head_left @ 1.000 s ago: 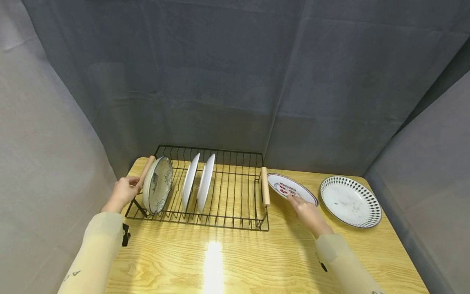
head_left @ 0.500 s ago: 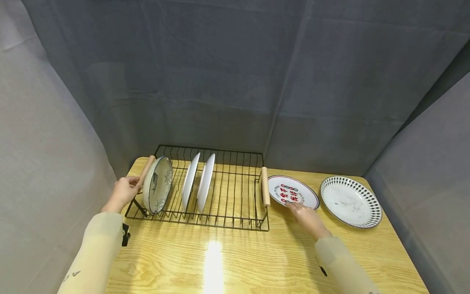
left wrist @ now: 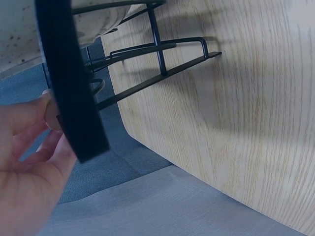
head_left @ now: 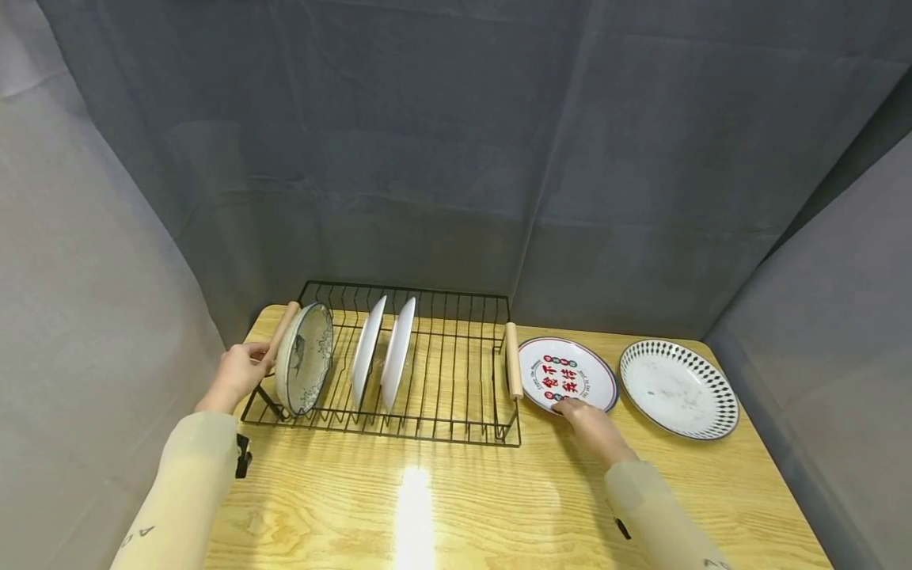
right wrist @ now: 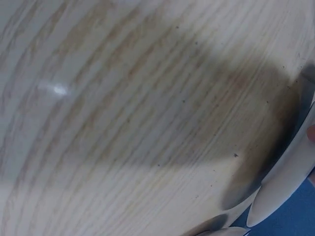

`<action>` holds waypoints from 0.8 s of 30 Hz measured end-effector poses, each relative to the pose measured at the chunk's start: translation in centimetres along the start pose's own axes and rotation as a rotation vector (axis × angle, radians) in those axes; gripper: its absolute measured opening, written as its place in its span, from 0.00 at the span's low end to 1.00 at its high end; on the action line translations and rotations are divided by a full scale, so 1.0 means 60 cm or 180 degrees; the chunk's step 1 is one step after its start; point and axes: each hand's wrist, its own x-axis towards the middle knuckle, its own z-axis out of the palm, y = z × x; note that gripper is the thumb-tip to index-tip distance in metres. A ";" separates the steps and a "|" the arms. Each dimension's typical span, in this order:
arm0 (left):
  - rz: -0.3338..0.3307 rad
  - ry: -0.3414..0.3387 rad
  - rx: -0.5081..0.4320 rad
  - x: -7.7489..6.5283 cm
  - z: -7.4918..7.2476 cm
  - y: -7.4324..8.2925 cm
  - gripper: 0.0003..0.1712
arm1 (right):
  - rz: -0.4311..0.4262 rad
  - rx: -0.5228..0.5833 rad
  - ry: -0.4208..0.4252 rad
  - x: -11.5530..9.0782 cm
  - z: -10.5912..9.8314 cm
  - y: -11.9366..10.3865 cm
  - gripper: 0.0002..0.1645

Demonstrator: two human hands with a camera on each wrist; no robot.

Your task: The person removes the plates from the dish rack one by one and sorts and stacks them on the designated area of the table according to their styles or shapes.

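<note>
My left hand (head_left: 238, 376) grips the wooden handle (head_left: 283, 338) at the left end of a black wire dish rack (head_left: 427, 438). In the left wrist view, its thumb and fingers (left wrist: 29, 114) close round the end of that handle. To the right of the rack, my right hand (head_left: 594, 431) holds the near rim of a round white plate (head_left: 593, 366) with red characters. That plate lies face up or nearly so. Only fingertips (right wrist: 312, 132) show at the edge of the right wrist view, against the plate's pale side (right wrist: 283, 182). The underside grip is hidden.
A patterned shallow bowl (head_left: 311, 364) stands upright in the rack's left end. Two white plates (head_left: 366, 352) stand mid-rack, with slots right of them. A white plate with a black diamond rim (head_left: 677, 392) lies far right on the wooden table (head_left: 342, 507).
The red-lettered plate has tipped from a slant to nearly flat, its face showing more. My right hand has come slightly down and nearer with its rim. The left hand stays put.
</note>
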 end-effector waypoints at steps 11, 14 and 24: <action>0.0001 -0.0021 0.0001 0.001 0.001 -0.004 0.22 | 0.0057 0.0104 -0.0125 -0.004 0.008 0.000 0.24; -0.0011 -0.0034 0.0006 0.001 0.001 -0.004 0.22 | 0.0043 0.0141 -0.0141 -0.004 0.011 0.000 0.23; -0.0004 -0.0001 0.0007 0.000 0.001 -0.002 0.21 | 0.0051 0.0209 -0.0160 -0.006 0.020 0.001 0.24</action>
